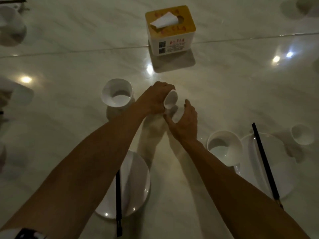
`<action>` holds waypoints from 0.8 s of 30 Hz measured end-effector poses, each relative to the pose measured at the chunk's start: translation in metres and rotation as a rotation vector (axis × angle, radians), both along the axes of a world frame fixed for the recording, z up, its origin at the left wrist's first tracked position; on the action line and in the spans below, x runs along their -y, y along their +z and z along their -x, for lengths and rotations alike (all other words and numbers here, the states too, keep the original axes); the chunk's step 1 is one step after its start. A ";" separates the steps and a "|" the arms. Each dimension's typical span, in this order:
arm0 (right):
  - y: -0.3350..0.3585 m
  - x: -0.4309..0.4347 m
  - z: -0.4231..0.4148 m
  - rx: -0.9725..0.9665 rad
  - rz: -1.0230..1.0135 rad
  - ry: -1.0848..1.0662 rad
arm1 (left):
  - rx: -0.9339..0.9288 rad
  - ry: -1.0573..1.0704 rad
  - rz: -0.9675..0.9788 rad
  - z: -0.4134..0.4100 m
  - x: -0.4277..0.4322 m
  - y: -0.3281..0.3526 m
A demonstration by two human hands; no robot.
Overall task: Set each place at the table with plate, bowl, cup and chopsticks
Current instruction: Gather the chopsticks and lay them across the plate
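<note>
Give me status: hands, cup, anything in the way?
Left hand grips cup, tilted. Right hand cupped beside it, touching unclear. Bowl nearby; nothing blocking.

Tissue box (170, 30) behind bowl (117, 93); chopsticks (118, 202) on plate (136, 183) (near edge).

The pale marble-patterned tabletop (224, 94) is polished to a high gloss, mirroring ceiling lights and the dishes. The round white plates (136, 183), deep white bowls (117, 95) and the small white cup (170, 100) look like smooth glazed ceramic with soft highlights. The thin black chopsticks (265, 163) appear matt. The yellow-topped white tissue box (170, 31) looks like smooth plastic, holding a matt white paper tissue (164, 21).
</note>
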State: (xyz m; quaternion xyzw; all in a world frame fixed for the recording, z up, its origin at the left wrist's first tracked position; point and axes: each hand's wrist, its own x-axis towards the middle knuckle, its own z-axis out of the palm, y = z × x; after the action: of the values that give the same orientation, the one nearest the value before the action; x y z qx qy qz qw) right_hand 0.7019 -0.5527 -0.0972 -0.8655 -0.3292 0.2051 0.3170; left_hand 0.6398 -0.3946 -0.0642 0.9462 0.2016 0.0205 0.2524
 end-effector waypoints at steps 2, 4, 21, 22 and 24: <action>0.005 -0.001 0.004 -0.186 -0.132 0.030 | 0.069 0.062 0.188 0.015 0.006 0.002; 0.009 0.003 0.010 -0.253 -0.209 0.114 | 0.122 0.104 0.291 0.036 0.014 0.001; 0.023 0.026 0.069 -0.052 -0.282 0.254 | 0.141 0.146 0.216 0.146 0.049 -0.008; 0.022 0.028 0.070 -0.020 -0.280 0.238 | 0.152 0.134 0.132 0.148 0.042 -0.004; 0.019 0.029 0.072 0.023 -0.269 0.216 | 0.176 0.161 -0.026 0.149 0.027 0.007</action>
State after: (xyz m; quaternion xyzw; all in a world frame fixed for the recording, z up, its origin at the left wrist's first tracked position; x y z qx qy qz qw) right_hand 0.6302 -0.5821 -0.0786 -0.7772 -0.4483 0.1822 0.4023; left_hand 0.4903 -0.4214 -0.0576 0.9246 0.2539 0.1261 0.2543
